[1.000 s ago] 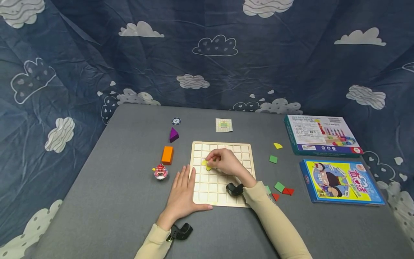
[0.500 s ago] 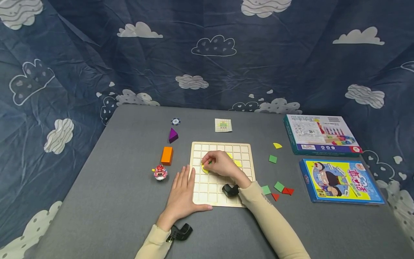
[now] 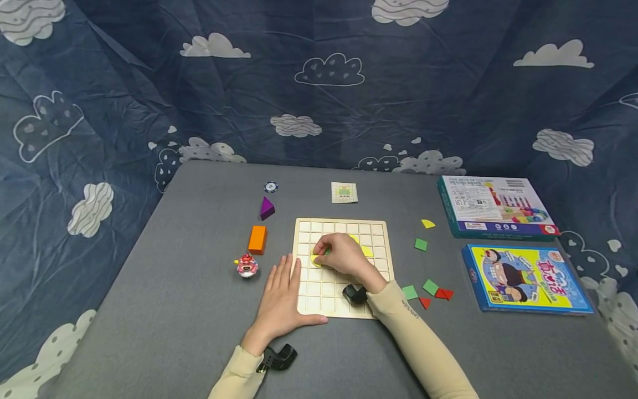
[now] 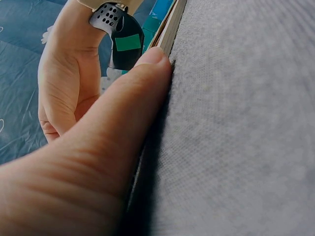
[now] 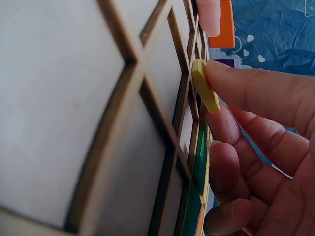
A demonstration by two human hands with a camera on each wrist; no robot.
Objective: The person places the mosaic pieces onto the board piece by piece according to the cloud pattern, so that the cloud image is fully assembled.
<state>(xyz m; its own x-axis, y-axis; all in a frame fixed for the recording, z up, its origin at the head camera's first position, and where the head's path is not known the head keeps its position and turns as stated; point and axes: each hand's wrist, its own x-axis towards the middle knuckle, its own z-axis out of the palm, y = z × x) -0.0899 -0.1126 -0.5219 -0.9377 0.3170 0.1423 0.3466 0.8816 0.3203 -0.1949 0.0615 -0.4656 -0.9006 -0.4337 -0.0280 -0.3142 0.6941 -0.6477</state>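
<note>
My right hand (image 3: 344, 254) hides most of the yellow piece (image 5: 204, 86) it pinches over the grid board (image 3: 314, 288), near the desk's middle. My left hand (image 3: 280, 299) lies flat, fingers straight, thumb against the board's near left edge.

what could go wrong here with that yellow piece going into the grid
The yellow piece sits tilted on a rib of the wooden grid board, so it may jam rather than drop flat. The right hand also holds a green piece, which could slip. The left hand only rests on the board's edge, so it might shift.
</note>
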